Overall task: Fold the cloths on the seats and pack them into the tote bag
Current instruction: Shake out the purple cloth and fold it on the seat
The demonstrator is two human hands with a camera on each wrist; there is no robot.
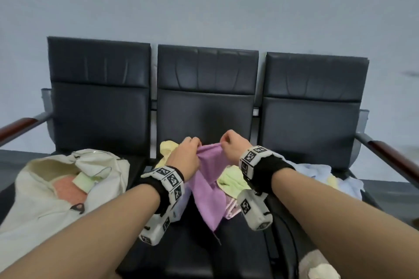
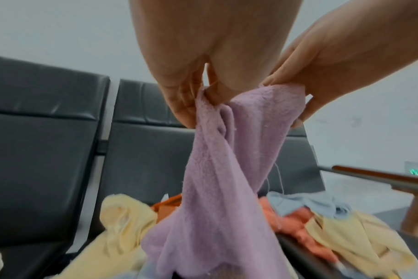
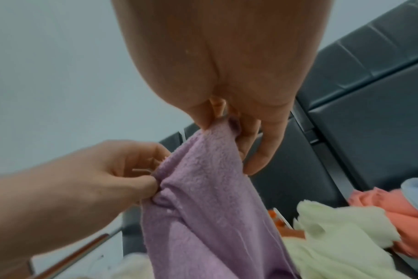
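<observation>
Purple cloth (image 1: 207, 179) hanging above middle seat (image 1: 204, 253), just right of tote bag (image 1: 56, 190); left hand (image 1: 184, 154) and right hand (image 1: 231, 144) each pinching top edge, probably seeking corners before folding; bag gaping, ready for packing.

On the left seat (image 1: 136, 165), a tote bag (image 1: 45, 188) with folded cloths inside. Above the middle seat (image 1: 204, 251), a cloth (image 1: 208, 179) hanging between 2 hands, left hand (image 1: 183, 156) beside right hand (image 1: 233, 146). Behind and right, loose cloths (image 1: 233, 182) heaped across the middle and right seats.
</observation>
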